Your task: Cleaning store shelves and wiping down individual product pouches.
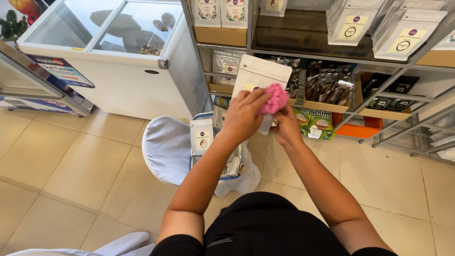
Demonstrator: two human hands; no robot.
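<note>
Before metal shelf [227, 47]: left hand [244, 114] pressing pink cloth [275, 98] on white pouch [259, 76], right hand [286, 125] pinching pouch's lower edge. Risk, judging: thin grip slipping, pouch dropping toward basket [227, 166] below shelf.

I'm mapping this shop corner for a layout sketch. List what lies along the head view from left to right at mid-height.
White chest freezer → grey-white cloth bag → small white pouch → left hand → pink cloth → green packets → orange tray → metal shelf rack.
</note>
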